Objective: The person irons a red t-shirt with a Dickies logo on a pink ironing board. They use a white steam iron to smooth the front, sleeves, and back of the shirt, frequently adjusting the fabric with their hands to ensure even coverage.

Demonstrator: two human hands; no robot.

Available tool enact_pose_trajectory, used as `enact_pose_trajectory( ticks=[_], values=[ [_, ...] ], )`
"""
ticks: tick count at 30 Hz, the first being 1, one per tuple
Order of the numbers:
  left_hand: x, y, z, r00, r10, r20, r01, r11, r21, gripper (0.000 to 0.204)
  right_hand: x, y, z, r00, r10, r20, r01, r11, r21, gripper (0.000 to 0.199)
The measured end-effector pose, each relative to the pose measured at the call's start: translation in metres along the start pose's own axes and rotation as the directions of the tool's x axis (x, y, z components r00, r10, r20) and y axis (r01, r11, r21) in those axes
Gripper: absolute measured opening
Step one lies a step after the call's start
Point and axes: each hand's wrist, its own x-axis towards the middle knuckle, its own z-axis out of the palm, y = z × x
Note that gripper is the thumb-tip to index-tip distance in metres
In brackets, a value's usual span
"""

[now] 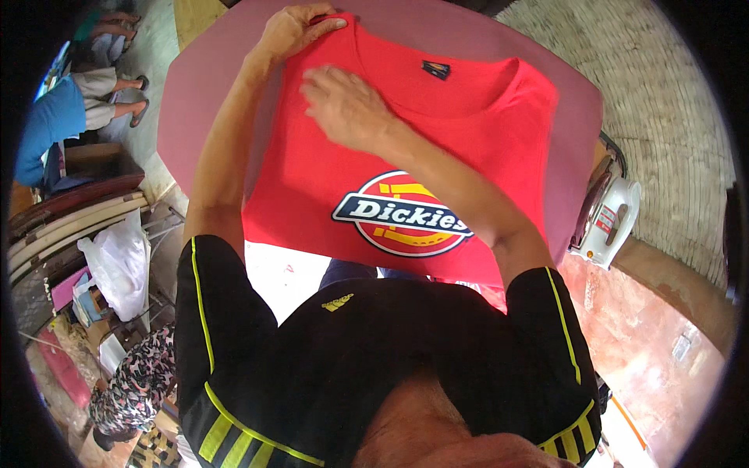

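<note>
Matt red cloth T-shirt [335,168] on smooth pink padded board [203,101]; glossy white plastic iron [612,218].

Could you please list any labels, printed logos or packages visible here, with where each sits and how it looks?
Neck label: small dark rectangle inside the red shirt collar, right of the right hand.
Chest logo: oval badge, red, yellow, navy band, white lettering.
White plastic bag: left, beside the pink board.
Iron sticker: small red-white patch on the white iron.

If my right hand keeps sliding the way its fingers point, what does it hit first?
Probably the left hand. The right hand lies flat on the red shirt, fingers pointing toward the shoulder corner the left hand pinches.
</note>
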Motion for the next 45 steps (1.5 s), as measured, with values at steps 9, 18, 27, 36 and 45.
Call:
enact_pose_trajectory(
  ticks=[9, 18, 27, 36, 45],
  values=[
    [-0.032, -0.008, -0.01, 0.984, -0.044, -0.17, 0.028, 0.995, -0.096, 0.023, 0.042, 0.026, 0.014, 0.984, 0.133, 0.12, -0.096, 0.955, -0.279, 0.061],
    [-0.188, 0.087, -0.04, 0.849, -0.522, -0.082, 0.52, 0.853, -0.036, 0.035, 0.04, 0.034, 0.016, 0.977, 0.145, 0.159, -0.084, 0.937, -0.34, 0.064],
    [-0.316, 0.144, -0.027, 0.531, -0.803, -0.271, 0.715, 0.596, -0.364, 0.02, 0.039, 0.043, 0.024, 0.984, 0.117, 0.135, -0.062, 0.933, -0.355, 0.062],
    [-0.163, 0.174, 0.008, 0.873, -0.274, -0.403, 0.293, 0.956, -0.014, 0.03, 0.038, 0.06, -0.022, 0.993, 0.016, 0.12, -0.038, 0.982, 0.184, 0.047],
    [-0.034, 0.107, 0.091, 0.963, -0.178, -0.204, 0.252, 0.863, 0.437, 0.071, -0.094, 0.085, -0.123, 0.964, 0.157, 0.214, -0.076, 0.936, -0.344, 0.057]
  ],
)
